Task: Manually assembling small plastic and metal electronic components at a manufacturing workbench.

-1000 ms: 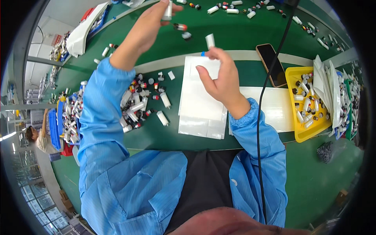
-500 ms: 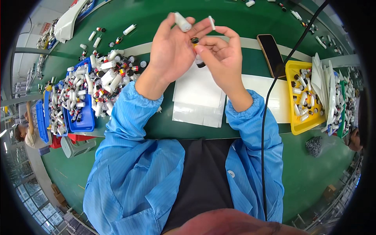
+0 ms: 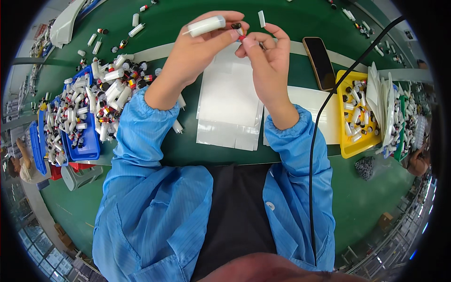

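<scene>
My left hand (image 3: 188, 54) is raised over the bench, a white plastic tube bottle (image 3: 206, 26) lying across its fingers. Its thumb and fingers also close on a small black-and-red cap piece (image 3: 238, 31). From the other side, my right hand (image 3: 268, 58) pinches the red end of this piece with thumb and curled fingers. At the tip of the right hand's raised index finger is a small white strip-like piece (image 3: 261, 19); how it is held there I cannot make out. Flat white plastic bags (image 3: 229, 98) lie below the hands.
A heap of white tubes with caps (image 3: 115, 91) spills around blue trays (image 3: 87, 149) at left. A yellow tray (image 3: 359, 149) of small capped bottles stands right, near a phone (image 3: 319, 61). A black cable (image 3: 315, 155) hangs across the right side. Loose tubes dot the green bench.
My left hand has turned from palm-up to a pinch on the cap piece, and the white tube now lies lengthwise across its fingers. The black-and-red piece has moved up between both hands.
</scene>
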Motion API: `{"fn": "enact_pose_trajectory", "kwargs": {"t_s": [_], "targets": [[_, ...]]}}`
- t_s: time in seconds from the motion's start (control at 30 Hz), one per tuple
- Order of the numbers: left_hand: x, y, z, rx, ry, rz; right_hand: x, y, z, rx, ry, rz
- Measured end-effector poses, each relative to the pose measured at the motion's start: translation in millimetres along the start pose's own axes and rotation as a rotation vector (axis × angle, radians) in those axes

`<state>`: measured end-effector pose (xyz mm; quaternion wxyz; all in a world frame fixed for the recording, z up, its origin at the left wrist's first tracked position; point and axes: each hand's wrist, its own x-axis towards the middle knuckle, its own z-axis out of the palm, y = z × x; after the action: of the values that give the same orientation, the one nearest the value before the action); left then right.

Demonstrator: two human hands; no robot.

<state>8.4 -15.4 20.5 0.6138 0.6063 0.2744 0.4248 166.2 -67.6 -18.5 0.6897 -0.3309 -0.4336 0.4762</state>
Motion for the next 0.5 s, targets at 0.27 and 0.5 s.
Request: {"fn": "enact_pose_trajectory", "kwargs": {"t_s": [0.27, 0.5], "targets": [[-1, 7, -1, -0.024, 0.057, -0.034, 4, 9, -7, -0.328, 0.081, -0.369], [-1, 11, -8, 0.188, 0.045, -0.04, 4, -25, -13, -0.165, -0.122, -0.09]]}}
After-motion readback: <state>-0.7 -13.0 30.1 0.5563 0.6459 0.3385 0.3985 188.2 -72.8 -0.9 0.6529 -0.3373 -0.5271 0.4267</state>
